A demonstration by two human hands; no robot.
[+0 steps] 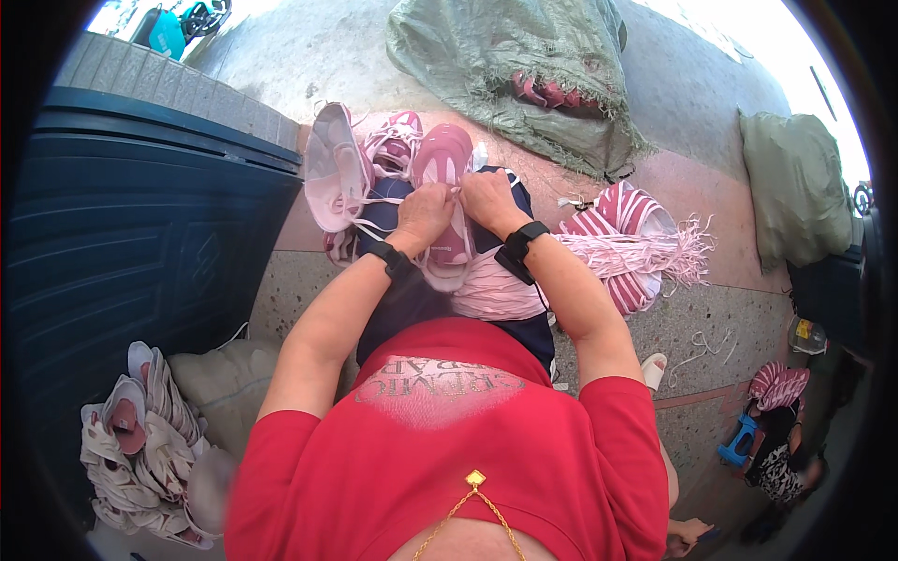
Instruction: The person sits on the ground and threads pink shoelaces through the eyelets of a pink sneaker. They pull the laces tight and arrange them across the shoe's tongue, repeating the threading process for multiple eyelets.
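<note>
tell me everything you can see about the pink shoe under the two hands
The shoe is pink with paler panels and looks soft, like fabric or synthetic leather. It lies over the dark trousers, rounded toe pointing away from the person, pink tongue and pale-lined opening toward them. The left hand and right hand meet over its middle, hiding most of the lacing.

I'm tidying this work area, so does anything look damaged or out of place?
Yes, two things. The green sack at the top has a ragged, frayed opening showing pink contents; it looks torn. And a loose pale strand lies on the floor to the right, away from the pink shoe being handled.
</note>
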